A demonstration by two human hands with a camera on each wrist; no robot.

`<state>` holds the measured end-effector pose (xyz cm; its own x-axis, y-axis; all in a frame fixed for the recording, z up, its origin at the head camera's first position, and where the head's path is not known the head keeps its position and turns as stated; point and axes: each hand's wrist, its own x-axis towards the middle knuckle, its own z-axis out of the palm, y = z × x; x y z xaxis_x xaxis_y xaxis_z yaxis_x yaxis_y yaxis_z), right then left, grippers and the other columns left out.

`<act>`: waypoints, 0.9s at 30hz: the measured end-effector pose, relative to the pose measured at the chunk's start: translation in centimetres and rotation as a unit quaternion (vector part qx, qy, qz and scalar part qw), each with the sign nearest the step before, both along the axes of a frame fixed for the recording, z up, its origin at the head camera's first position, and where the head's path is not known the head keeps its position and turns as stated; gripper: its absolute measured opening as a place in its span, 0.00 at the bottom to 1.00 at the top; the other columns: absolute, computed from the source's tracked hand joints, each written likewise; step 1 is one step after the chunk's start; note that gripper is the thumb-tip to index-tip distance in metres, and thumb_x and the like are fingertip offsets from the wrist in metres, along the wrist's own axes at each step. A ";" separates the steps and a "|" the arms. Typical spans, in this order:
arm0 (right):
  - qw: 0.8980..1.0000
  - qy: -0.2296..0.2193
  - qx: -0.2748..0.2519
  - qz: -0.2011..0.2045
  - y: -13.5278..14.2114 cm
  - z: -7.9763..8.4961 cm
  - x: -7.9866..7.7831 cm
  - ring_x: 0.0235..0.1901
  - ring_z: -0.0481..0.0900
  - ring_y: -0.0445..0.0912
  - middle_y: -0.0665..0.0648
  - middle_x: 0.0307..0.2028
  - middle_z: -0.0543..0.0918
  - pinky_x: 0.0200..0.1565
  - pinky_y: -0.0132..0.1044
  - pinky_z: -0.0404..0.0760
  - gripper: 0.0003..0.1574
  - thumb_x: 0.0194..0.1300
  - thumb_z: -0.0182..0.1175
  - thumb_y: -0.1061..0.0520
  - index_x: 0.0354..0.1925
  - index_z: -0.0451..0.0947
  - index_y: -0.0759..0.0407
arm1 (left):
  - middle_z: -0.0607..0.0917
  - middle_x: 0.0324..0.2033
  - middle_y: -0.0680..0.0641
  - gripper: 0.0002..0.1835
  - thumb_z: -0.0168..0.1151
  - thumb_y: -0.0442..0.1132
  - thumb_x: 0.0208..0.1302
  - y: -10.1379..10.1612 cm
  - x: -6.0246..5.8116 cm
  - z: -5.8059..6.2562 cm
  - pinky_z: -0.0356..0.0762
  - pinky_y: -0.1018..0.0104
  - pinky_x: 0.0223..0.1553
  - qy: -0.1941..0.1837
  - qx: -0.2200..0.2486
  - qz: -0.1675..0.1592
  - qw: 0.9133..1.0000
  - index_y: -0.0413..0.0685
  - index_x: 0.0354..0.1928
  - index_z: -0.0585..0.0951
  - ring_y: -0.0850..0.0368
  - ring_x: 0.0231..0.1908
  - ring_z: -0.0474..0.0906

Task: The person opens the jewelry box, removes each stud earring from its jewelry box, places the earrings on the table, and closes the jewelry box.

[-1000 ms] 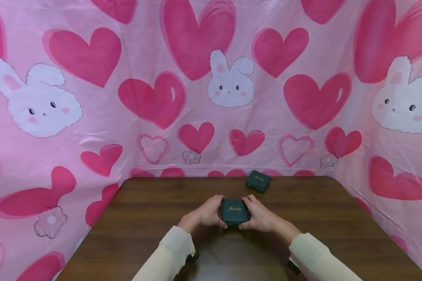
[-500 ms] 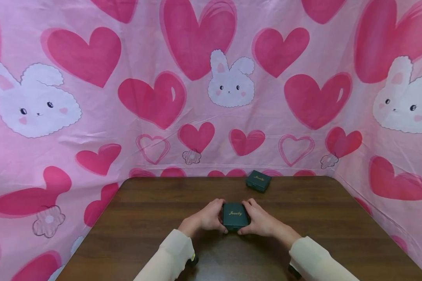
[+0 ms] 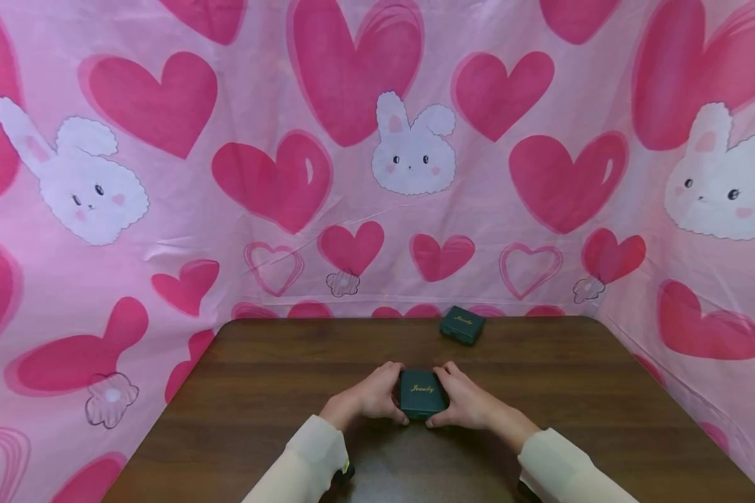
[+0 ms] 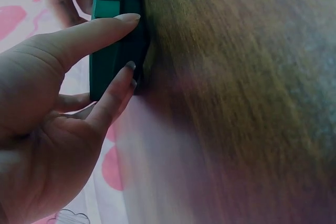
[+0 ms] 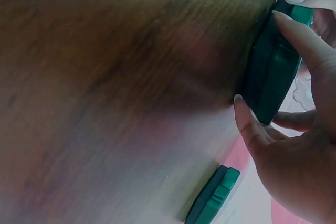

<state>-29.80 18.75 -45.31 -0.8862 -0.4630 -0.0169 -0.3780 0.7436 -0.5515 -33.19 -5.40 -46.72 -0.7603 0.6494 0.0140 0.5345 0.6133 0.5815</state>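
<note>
A dark green jewelry box point(image 3: 422, 395) with gold "Jewelry" lettering on its closed lid lies lid up on the brown wooden table. My left hand point(image 3: 377, 395) grips its left side, thumb on the near edge and fingers along the side. From the right, my right hand point(image 3: 461, 397) holds the opposite side in a mirrored grasp. Both wrist views show the green box point(image 4: 107, 51) with its base right at the wood, thumbs and fingertips pressed on its walls. A second green jewelry box point(image 3: 462, 325), also closed, lies behind and to the right, apart from both hands.
The wooden table point(image 3: 277, 349) reaches to a pink cloth backdrop point(image 3: 346, 209) printed with hearts and rabbits at the back and both sides. In the right wrist view the second box point(image 5: 212, 198) stands at the lower edge.
Both hands have drawn the gripped jewelry box a short way toward the person. The second box stays in place.
</note>
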 end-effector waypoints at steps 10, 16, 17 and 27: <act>0.999 0.009 0.024 0.033 -0.2 2.1 -0.3 0.62 0.68 0.58 0.63 0.66 0.67 0.59 0.62 0.74 0.65 0.48 0.80 0.38 0.73 0.63 0.65 | 0.72 0.54 0.50 0.49 0.84 0.42 0.48 0.1 1.3 2.5 0.74 0.61 0.62 -0.062 -0.009 0.036 0.997 0.40 0.70 0.66 0.57 0.53 0.71; 0.997 0.020 0.036 0.063 -0.8 2.9 -0.6 0.64 0.68 0.59 0.61 0.68 0.67 0.59 0.64 0.74 0.61 0.48 0.81 0.43 0.73 0.64 0.61 | 0.72 0.59 0.46 0.53 0.83 0.40 0.50 -0.3 0.7 1.7 0.74 0.55 0.64 -0.058 0.000 0.014 0.998 0.36 0.74 0.61 0.53 0.55 0.72; 0.997 0.024 0.039 0.067 -1.0 2.9 -0.6 0.64 0.68 0.59 0.61 0.68 0.68 0.59 0.63 0.74 0.61 0.48 0.81 0.44 0.73 0.64 0.61 | 0.72 0.59 0.46 0.53 0.83 0.40 0.50 -0.3 0.4 1.4 0.74 0.55 0.63 -0.051 -0.002 0.009 0.999 0.37 0.74 0.61 0.53 0.55 0.72; 0.995 0.024 0.075 0.065 -2.5 2.9 -1.0 0.59 0.70 0.55 0.60 0.64 0.73 0.57 0.59 0.77 0.58 0.48 0.82 0.49 0.71 0.66 0.63 | 0.72 0.59 0.42 0.51 0.81 0.37 0.50 -0.2 -0.1 1.2 0.75 0.52 0.62 -0.041 -0.002 0.006 0.999 0.35 0.73 0.61 0.51 0.53 0.72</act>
<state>-30.85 16.24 -42.37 -0.8200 -0.5699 -0.0534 -0.5004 0.7590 -0.4166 -33.25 -5.58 -45.54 -0.7669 0.6397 -0.0509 0.4774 0.6217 0.6210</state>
